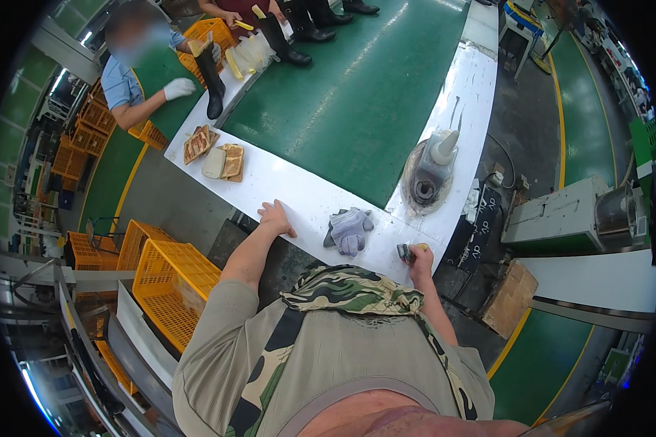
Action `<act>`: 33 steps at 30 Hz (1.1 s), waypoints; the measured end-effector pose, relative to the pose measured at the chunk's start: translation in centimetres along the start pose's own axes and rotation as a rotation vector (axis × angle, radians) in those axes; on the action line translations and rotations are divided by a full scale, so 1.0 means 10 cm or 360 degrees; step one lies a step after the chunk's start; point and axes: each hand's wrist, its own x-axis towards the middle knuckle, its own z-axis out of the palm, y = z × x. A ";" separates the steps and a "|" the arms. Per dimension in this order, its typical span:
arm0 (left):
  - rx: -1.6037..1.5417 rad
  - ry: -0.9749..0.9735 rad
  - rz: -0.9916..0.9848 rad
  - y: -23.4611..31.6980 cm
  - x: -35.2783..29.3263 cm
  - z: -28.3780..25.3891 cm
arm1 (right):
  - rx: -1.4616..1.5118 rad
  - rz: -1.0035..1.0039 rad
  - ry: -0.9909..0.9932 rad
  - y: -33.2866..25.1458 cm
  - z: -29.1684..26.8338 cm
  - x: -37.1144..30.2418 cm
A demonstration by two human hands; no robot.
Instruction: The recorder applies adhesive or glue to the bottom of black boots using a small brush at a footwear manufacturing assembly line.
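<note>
My left hand [275, 218] rests on the near edge of the white tabletop [270, 186], fingers apart and holding nothing. At the table's right part, my right hand [421, 262] is closed round a small brush-like tool [404, 253]; its dark end points left and a bit of yellow shows at the fingers. Between my hands lies a pair of grey knit gloves [351, 230]. Several brown-and-cream slabs [231, 161] sit at the left corner. Further right, a squeeze bottle with a pale nozzle [444, 148] stands on a stained round tray beside a dark round opening [423, 189].
A green belt [335, 109] runs beyond the white ledge, with black boots [299, 22] at its far end. Far left, a co-worker's white-gloved hand [179, 89] is near a black boot [210, 80]. Yellow crates [171, 284] stand at my left; a cardboard piece [510, 298] lies right.
</note>
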 end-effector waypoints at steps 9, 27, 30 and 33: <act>0.0018 0.0012 0.0018 0.01 -0.04 -0.02 | -0.0010 0.0017 -0.0013 0.01 -0.02 0.02; -0.0069 0.0001 -0.0020 -0.01 -0.01 0.00 | -0.0050 0.0032 -0.0022 0.03 -0.03 0.03; -0.0059 -0.0001 -0.0023 -0.01 -0.01 0.00 | -0.0081 0.0043 -0.0031 0.04 -0.05 0.04; -0.0051 0.0001 -0.0025 0.00 -0.01 0.01 | -0.0077 0.0041 -0.0027 0.05 -0.05 0.05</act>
